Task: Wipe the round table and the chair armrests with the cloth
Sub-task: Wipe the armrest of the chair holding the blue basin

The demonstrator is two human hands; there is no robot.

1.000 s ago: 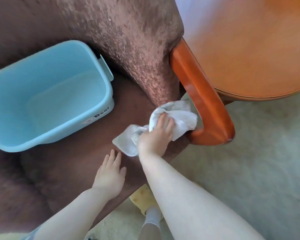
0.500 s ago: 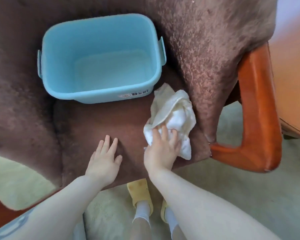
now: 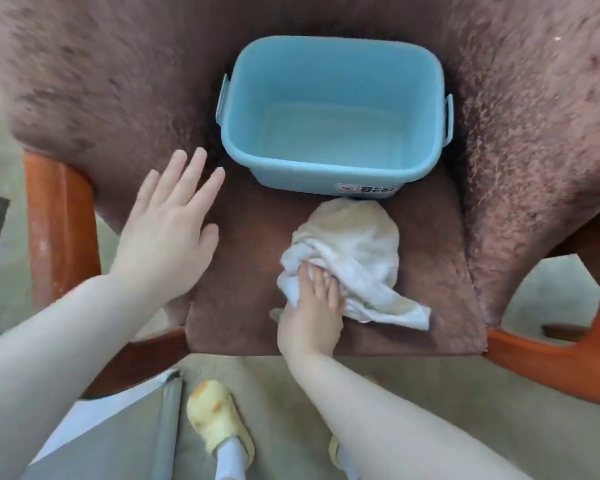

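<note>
Cloth (image 3: 347,258) lies bunched on the chair seat (image 3: 250,258), lower centre, right hand (image 3: 310,315) pinching its near edge. Left hand (image 3: 170,233) spread, empty, nearer the left armrest (image 3: 61,216), frame left.

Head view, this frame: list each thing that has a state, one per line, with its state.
Cloth: crumpled on the seat, just in front of the tub, under the right hand.
Right hand: fingers pressing on the cloth.
Left hand: open, flat, holding nothing.
Tub: upright on the seat; contents unclear.
Left armrest: untouched.
Right armrest: untouched.
</note>
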